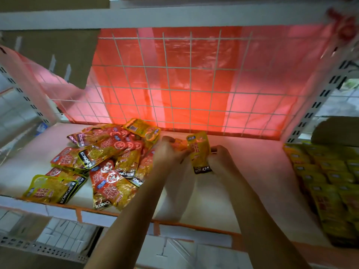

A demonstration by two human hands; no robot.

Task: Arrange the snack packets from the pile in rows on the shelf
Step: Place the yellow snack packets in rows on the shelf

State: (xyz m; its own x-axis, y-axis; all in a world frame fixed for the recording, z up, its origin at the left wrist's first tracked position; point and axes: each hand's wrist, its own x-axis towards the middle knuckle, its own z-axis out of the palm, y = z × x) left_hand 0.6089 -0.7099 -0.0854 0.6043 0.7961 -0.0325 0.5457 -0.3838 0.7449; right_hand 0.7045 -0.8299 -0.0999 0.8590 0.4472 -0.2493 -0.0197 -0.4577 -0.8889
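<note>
A loose pile of red and yellow snack packets [108,158] lies on the left half of the white shelf [242,171]. Both my hands hold one yellow packet [199,150] upright over the middle of the shelf. My left hand [169,152] grips its left edge, with a second orange packet [178,144] partly hidden behind the fingers. My right hand [219,158] grips the packet's lower right edge. Rows of yellow packets [328,183] lie flat along the shelf's right side.
A white wire grid [190,84] with red plastic sheeting behind it closes the shelf's back. Perforated white uprights [314,105] stand at both sides. An upper shelf [155,18] hangs overhead. White boxes [64,235] sit on the level below.
</note>
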